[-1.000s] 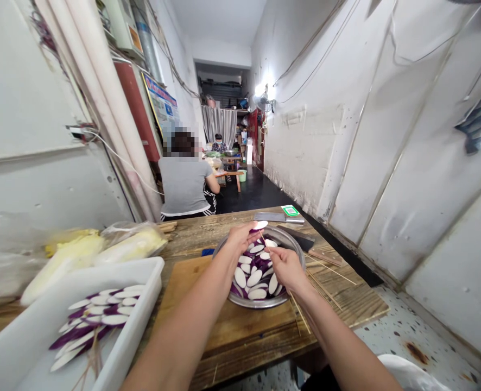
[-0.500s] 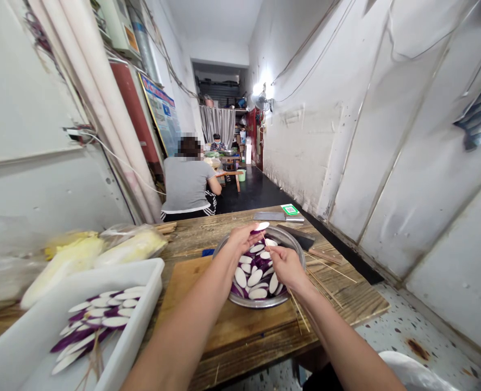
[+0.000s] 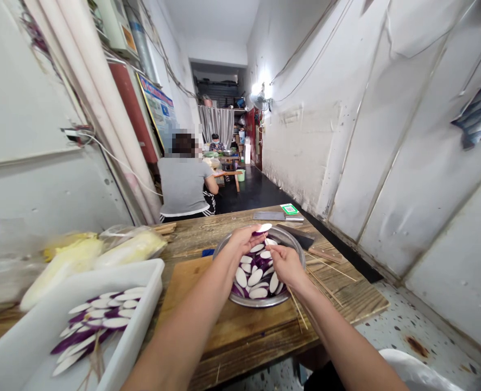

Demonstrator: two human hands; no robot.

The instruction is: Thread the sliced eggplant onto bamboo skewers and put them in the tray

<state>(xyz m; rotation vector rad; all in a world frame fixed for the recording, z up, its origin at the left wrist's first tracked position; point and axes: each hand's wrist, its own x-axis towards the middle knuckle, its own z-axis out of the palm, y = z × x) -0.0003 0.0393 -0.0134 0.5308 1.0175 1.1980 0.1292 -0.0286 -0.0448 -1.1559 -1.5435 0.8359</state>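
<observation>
Over the far side of a metal bowl (image 3: 244, 302), my left hand (image 3: 244, 239) is closed on an eggplant slice (image 3: 265, 228) with white flesh and purple skin. My right hand (image 3: 286, 264) pinches a thin wooden skewer (image 3: 267, 242), its upper end at the slice; whether the tip has pierced it I cannot tell. Many more cut eggplant pieces (image 3: 255, 277) fill the bowl beneath both hands. The bowl rests on a wooden cutting board (image 3: 187, 282). To the left, a white tray (image 3: 149, 288) holds skewered eggplant slices (image 3: 97, 320).
Two cleavers, one silver (image 3: 269, 216) and one dark-bladed (image 3: 295, 236), lie beyond the bowl. Loose skewers (image 3: 326, 288) lie on the table's right side. Plastic bags (image 3: 130, 247) are behind the tray. A person in a grey shirt (image 3: 183, 184) sits past the table; another sits farther back.
The view has shifted slightly. The eggplant slice in my left hand has moved a little right and down, while my right hand stays nearly in place with the skewer.
</observation>
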